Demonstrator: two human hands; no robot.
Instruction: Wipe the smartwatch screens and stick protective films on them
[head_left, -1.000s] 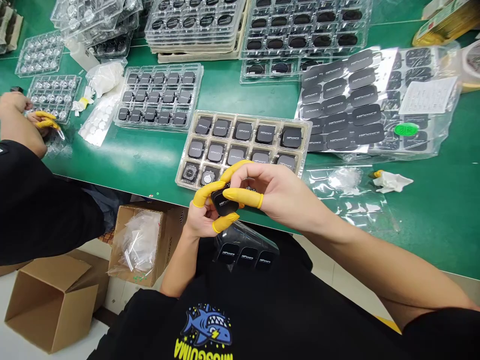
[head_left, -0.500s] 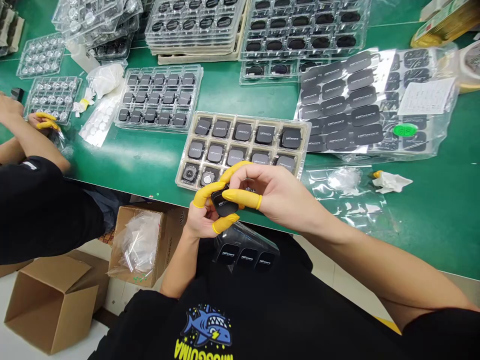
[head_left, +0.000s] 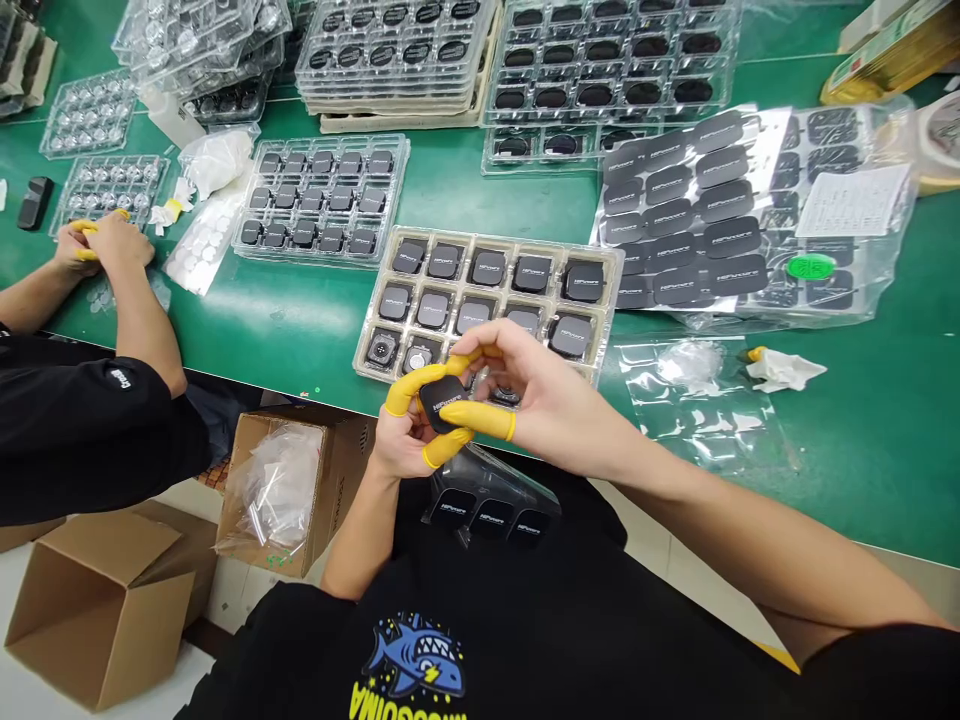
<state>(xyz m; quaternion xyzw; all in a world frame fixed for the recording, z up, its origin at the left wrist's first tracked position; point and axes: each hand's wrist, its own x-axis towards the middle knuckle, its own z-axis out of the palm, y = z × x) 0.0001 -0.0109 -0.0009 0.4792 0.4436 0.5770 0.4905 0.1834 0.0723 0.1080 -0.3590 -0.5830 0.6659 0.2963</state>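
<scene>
My left hand (head_left: 397,430) and my right hand (head_left: 551,405), both in yellow finger cots, hold one black square smartwatch case (head_left: 433,402) between them. Its face carries a white "HiFuture" print and points up toward me. The left fingers grip its left and lower edges, while the right thumb presses on the face and the right fingers curl over its far side. Just beyond lies a plastic tray (head_left: 466,275) of similar watch cases; two in the front row, left, show their sensor backs. My right hand hides part of that row. A strip of black printed films (head_left: 491,513) rests on my lap.
Sheets of dark printed films (head_left: 731,235) lie at the right, near a clear plastic bag (head_left: 705,410) and crumpled tissue (head_left: 787,370). Stacked trays (head_left: 390,85) stand at the back. A co-worker's hands (head_left: 105,245) are at the left. Open cartons (head_left: 109,610) sit below the table edge.
The watch case has turned slightly so its print shows more fully, and my right thumb has shifted lower on it. The co-worker's arms have moved right and come together.
</scene>
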